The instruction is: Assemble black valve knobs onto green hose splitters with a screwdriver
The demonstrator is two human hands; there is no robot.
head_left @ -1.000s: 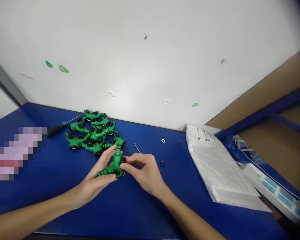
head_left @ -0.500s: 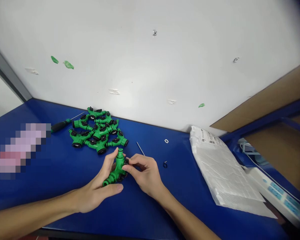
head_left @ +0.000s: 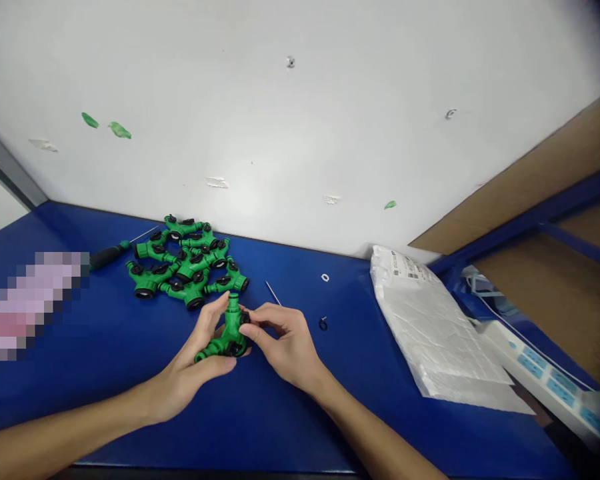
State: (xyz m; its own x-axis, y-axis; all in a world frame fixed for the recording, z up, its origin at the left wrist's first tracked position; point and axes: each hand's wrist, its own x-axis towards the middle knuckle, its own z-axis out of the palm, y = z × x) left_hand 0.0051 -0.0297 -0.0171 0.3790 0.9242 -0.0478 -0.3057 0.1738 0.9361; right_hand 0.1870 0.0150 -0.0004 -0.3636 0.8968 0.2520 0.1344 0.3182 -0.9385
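A green two-way hose splitter (head_left: pixel 234 329) with black valve knobs is held above the blue table, one outlet pointing up and the other toward the lower left. My left hand (head_left: pixel 193 353) cradles it, fingers behind and thumb along its lower side. At the splitter's right side, my right hand (head_left: pixel 285 340) pinches a black knob (head_left: pixel 245 319) between thumb and fingers. Beyond the right hand lies a thin metal rod (head_left: pixel 273 293), its near end hidden by that hand. More green splitters (head_left: pixel 190 293) sit in a cluster just behind my left hand.
A screwdriver (head_left: pixel 111 255) lies left of the cluster. On the right are a white hex nut (head_left: pixel 325 277), a small black ring with a screw (head_left: pixel 323 323), a white plastic bag (head_left: pixel 420 320) and a power strip (head_left: pixel 535 367). A white wall (head_left: pixel 260 120) rises behind the table.
The splitter has turned a little in my hands, and my left thumb now rests against its lower part. The whole view has shifted slightly; things on the table stay put.
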